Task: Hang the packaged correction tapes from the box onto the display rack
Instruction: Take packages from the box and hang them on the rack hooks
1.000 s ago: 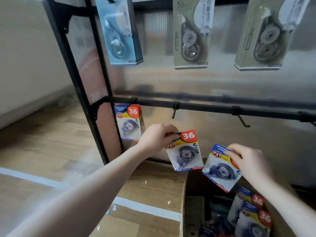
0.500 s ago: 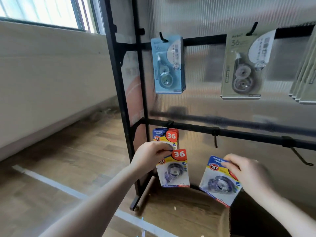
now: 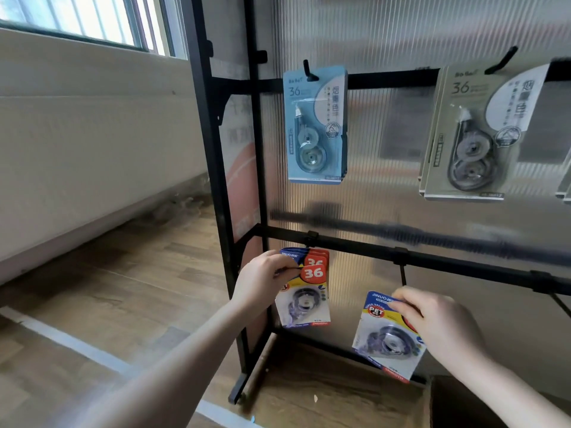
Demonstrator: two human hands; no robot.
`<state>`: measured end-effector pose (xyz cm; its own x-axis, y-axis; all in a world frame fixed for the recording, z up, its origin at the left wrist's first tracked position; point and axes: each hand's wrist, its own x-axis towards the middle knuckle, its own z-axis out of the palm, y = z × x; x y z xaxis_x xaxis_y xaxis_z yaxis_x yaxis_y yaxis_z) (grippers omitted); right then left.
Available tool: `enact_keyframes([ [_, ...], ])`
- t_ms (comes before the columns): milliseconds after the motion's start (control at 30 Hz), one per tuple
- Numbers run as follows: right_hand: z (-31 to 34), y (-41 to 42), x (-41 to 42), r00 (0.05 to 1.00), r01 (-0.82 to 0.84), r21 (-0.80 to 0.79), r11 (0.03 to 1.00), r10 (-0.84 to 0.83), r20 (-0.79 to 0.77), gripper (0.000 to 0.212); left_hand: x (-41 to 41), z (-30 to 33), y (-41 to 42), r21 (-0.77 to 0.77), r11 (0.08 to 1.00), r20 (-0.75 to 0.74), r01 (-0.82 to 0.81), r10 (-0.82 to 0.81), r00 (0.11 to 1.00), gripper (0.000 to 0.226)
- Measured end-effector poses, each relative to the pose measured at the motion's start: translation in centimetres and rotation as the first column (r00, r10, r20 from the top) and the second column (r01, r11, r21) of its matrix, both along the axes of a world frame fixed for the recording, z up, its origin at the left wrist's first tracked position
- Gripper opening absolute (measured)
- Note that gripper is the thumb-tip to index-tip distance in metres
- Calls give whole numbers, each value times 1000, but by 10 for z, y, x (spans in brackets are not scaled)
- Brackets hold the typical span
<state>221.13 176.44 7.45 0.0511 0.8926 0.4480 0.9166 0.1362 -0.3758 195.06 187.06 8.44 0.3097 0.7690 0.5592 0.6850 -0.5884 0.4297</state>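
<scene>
Pinching a correction tape pack (image 3: pixel 304 296) by its top-left corner, the left hand (image 3: pixel 264 281) held it against packs already hanging (image 3: pixel 309 256) from the display rack (image 3: pixel 432 261) lower bar, at 9 o'clock. Right hand (image 3: pixel 432 319), at 4 o'clock, fingers curled over a second pack (image 3: pixel 386 338), tilted below the bar.

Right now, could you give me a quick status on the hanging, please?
Left hand pinches one pack at leftmost lower hook. Right hand holds another pack. Nothing blocking.

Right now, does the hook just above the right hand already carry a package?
No, the hook hangs bare under the lower bar, and the right hand holds its package below it.
</scene>
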Motion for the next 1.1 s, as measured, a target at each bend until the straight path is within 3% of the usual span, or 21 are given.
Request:
enact_keyframes([
  [200,0,8,3,999,23,96,995,-26,31,5,-2,-13,10,37,998,1,60,-60,998,14],
  [367,0,10,1,996,-14,209,978,-4,87,6,-3,-12,19,60,998,162,31,-40,986,10],
  [933,10,25,17,996,-47,242,969,26,91,4,3,-19,34,72,997,36,37,-39,999,13],
  [1100,8,26,21,993,-79,197,977,60,102,3,6,-17,42,141,989,-97,44,-30,995,35],
])
